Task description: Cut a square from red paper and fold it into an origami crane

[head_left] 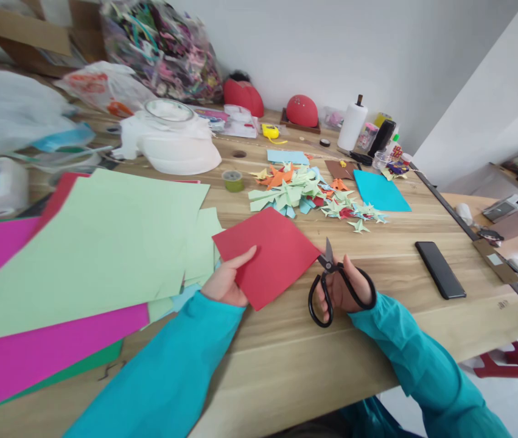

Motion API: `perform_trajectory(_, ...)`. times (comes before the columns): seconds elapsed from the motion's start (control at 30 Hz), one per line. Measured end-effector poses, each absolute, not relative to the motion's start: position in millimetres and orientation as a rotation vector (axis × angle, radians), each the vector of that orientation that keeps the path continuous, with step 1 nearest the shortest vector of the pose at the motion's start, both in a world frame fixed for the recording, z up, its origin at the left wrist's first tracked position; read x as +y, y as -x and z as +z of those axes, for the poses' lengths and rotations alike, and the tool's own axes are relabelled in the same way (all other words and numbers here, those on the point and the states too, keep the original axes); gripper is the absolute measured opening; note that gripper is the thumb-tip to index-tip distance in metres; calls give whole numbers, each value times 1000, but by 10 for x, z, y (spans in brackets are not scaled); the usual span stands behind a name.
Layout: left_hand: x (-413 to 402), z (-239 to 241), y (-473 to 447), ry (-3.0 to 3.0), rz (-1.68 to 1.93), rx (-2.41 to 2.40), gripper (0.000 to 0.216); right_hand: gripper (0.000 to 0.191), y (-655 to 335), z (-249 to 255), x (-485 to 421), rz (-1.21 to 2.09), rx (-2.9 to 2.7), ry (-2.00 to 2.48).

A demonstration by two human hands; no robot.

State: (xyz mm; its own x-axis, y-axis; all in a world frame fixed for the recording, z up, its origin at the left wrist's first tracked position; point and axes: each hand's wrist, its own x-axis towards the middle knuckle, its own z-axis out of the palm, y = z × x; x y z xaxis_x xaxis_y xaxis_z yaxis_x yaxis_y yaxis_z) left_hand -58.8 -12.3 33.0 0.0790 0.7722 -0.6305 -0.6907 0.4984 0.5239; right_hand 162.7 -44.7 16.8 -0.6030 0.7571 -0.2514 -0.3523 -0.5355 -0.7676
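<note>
A square sheet of red paper [273, 257] is pinched in my left hand [226, 281], thumb on top and fingers beneath. My right hand [339, 287] grips black-handled scissors [329, 263], its thumb and fingers through the large loops. The scissor blades stand apart at the paper's right corner; whether they touch it I cannot tell. Beyond the red sheet lies a heap of folded paper stars [302, 188] in green, orange, blue and red. Large light green sheets [117, 237] are stacked left of my left hand, over magenta paper [71, 340].
A phone [440, 269] lies on the wooden table [286, 371] at right. A turquoise sheet [381, 190] sits behind the stars. Further back are a tape roll [232, 180], a yellow tape measure [270, 131], a white bottle [352, 126] and white caps [181, 146]. Plastic bags [162, 52] crowd the back left.
</note>
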Motion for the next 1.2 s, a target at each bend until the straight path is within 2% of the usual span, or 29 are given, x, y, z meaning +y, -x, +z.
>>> perform_trajectory(0.2,-176,376,518,-158,1122,1124,30,65,-1644,165,-476,2154,-999,664)
perform_trajectory(0.37,-208,405,462,-256,1462,1224,38,73,-1674,194,-475,2172,-1050,647)
perform_trajectory(0.6,-195,380,494,-377,1590,969,41,89,-1686,178,-530,1983,-1203,549)
perform_trajectory(0.83,-125,307,505,-251,1371,1203,37,80,-1678,109,-450,2105,-1104,645)
perform_trajectory(0.97,-108,270,503,-288,1503,1261,37,76,-1677,61,-442,2054,-1138,680)
perform_trajectory(1.2,-95,261,554,-400,1561,1083,39,68,-1682,133,-431,2202,-1016,691)
